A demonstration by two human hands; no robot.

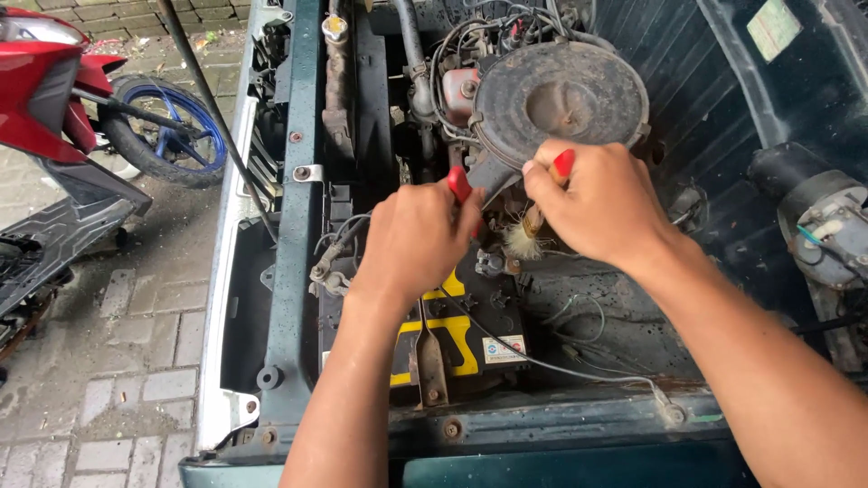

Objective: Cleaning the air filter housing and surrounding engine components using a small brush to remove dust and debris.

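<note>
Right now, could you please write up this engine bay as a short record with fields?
setting: open engine bay of a green vehicle, seen from above
left hand: closed on a red tool handle
right hand: closed on a second red handle
below the hands: a small brush with pale bristles
behind the hands: round, dusty air filter cover
under the left wrist: black and yellow battery with a metal strap across it
front edge: thin loose cable
outside the car: red motorbike on brick paving

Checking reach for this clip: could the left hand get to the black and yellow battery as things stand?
Probably yes: the left hand, shut on a red handle, hovers right above the battery; only a metal bracket and thin wire cross it.
</note>
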